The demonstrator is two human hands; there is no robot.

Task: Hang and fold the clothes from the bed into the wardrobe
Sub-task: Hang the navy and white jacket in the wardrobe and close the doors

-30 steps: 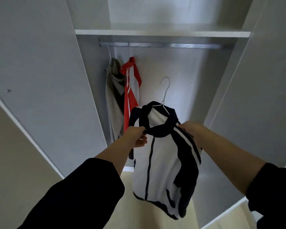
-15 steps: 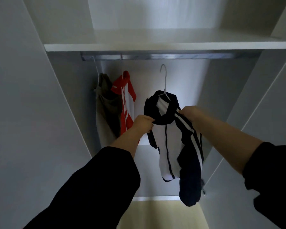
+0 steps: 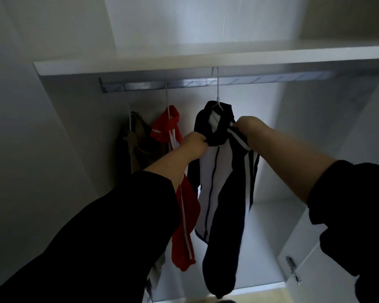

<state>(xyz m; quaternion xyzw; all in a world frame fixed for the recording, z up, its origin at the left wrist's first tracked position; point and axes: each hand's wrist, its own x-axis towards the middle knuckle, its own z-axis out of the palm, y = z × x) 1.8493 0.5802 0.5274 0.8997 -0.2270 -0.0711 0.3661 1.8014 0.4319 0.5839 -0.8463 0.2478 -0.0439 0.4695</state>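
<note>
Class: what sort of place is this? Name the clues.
Most likely inside an open wardrobe: a metal hanging rail under a white shelf, with a red jacket and a navy-and-white jacket on wire hangers.

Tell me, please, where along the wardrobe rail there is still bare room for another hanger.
The rail is bare from the hanger of the white-and-navy jacket rightward to the wardrobe's side wall. A narrower gap lies between that hanger and the red jacket. The left end is crowded: olive garment and red jacket hang close together.
</note>
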